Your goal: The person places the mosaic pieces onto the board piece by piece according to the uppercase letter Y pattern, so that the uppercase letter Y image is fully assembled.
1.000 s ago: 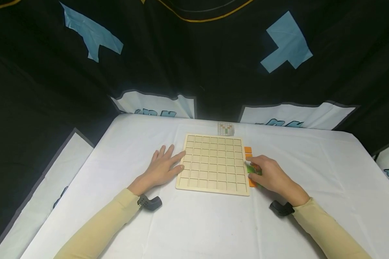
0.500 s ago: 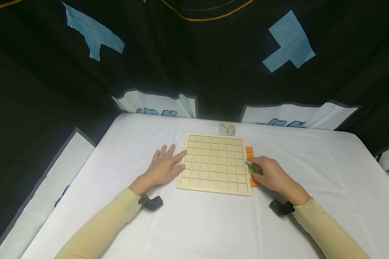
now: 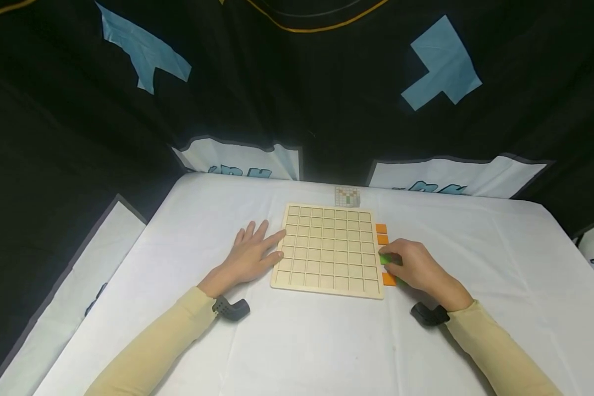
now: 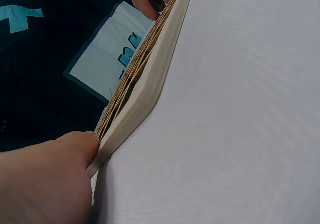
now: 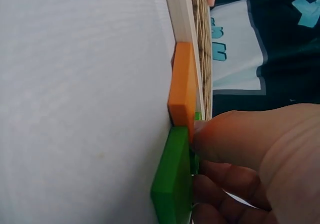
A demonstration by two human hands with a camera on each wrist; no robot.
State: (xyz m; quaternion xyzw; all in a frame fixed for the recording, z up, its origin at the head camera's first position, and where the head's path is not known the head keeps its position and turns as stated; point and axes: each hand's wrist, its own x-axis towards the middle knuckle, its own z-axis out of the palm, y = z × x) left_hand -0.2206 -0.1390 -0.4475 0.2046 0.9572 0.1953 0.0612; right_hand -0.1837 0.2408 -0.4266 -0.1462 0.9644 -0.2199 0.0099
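A square wooden grid board (image 3: pixel 327 251) lies on the white cloth between both hands. My left hand (image 3: pixel 249 254) rests at its left side, fingers spread, index and thumb tips on the board's edge. At the right edge, my right hand (image 3: pixel 416 267) pinches a green tile (image 3: pixel 385 259) between thumb and index finger. Orange tiles (image 3: pixel 382 240) stand beyond the fingers, and another orange tile (image 3: pixel 389 279) sits nearer, by the thumb. In the right wrist view, a darker green tile (image 5: pixel 172 179) lies beside an orange tile (image 5: pixel 183 87); the curled fingers partly hide what lies behind.
Behind the board lies a small transparent-looking card (image 3: pixel 347 197) with a coloured grid pattern. White cloth (image 3: pixel 307 346) covers the table, and a black curtain (image 3: pixel 297 99) hangs at its far edge. Each wrist wears a dark camera mount (image 3: pixel 231 309).
My right index finger has come down toward the thumb, narrowing the gap around the green tile. The left hand and board hold still; the view has shifted slightly.
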